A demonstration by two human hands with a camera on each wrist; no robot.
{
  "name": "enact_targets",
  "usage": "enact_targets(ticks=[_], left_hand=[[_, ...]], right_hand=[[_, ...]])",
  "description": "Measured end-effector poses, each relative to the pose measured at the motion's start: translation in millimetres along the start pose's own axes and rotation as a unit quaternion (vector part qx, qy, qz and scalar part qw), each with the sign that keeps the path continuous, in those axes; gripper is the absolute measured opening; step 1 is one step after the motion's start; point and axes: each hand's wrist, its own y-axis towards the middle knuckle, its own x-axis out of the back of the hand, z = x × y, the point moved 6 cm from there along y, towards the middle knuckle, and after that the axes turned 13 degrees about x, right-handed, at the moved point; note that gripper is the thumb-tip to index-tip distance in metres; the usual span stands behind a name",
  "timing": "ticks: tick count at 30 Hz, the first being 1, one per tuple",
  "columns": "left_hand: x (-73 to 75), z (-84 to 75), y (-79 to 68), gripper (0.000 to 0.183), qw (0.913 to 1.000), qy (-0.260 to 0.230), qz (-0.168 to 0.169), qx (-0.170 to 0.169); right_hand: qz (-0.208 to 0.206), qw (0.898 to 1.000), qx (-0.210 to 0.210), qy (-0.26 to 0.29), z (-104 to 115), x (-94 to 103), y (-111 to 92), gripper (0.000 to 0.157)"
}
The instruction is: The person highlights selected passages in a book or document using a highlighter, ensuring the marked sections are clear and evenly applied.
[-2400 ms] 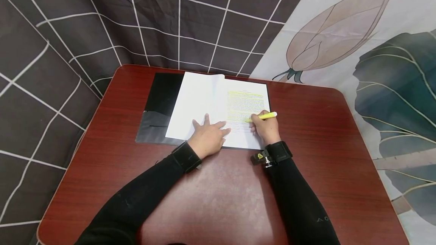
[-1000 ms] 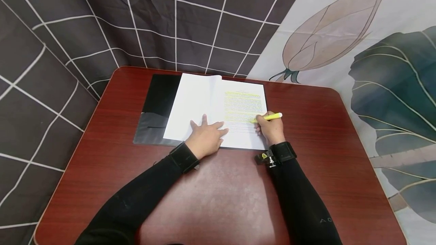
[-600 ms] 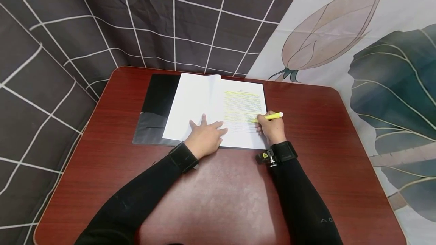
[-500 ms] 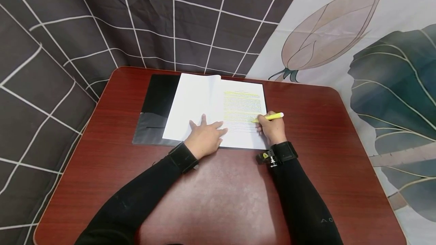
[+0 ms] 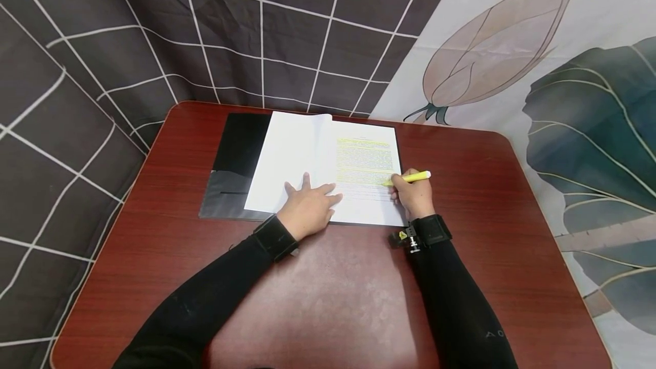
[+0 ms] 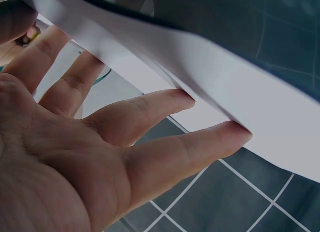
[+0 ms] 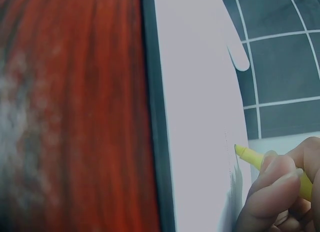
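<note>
My right hand (image 5: 417,197) pinches a yellow highlighter (image 5: 419,176), its tip on the printed right-hand page (image 5: 359,209) in the head view. Upper lines of that page carry yellow marks; the lowest lines are plain. In the right wrist view the highlighter (image 7: 250,156) meets the paper (image 7: 200,117) at its tip. My left hand (image 5: 306,209) rests with spread fingers across the lower middle of the papers, over the blank left-hand page (image 5: 287,152) and the right one's edge. The left wrist view has the left hand's (image 6: 100,137) fingertips against the paper.
The papers lie in an open black folder (image 5: 243,141) with a clear pocket (image 5: 225,198) on its left side. A reddish-brown table (image 5: 476,215) is beneath. Dark gridded cloth (image 5: 297,27) and a printed floral cloth (image 5: 492,44) hang behind the table's far edge.
My right hand has slid a little to the right along a text line with the highlighter, leaving more yellow on the page. The left hand stays in place on the papers.
</note>
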Motion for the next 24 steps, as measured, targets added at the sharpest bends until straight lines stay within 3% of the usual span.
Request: enact_targets(ticks=[9,18,24], left_hand=[[2.0,-2.5,-1.2,0.049,1.0000,-0.009,-0.003,-0.002],[11.3,-3.0,-6.4,0.054,0.9985,-0.048,0.025,0.001],[10.5,-2.9,-7.2,0.068,0.9986,-0.040,0.032,-0.005]], right_hand=[[0.000,1.000,-0.006,0.006,0,1.1,-1,0.023],[0.002,1.000,-0.014,0.003,-1,2.5,0,0.024],[-0.002,0.996,-0.045,0.078,-13,6.7,6,0.022]])
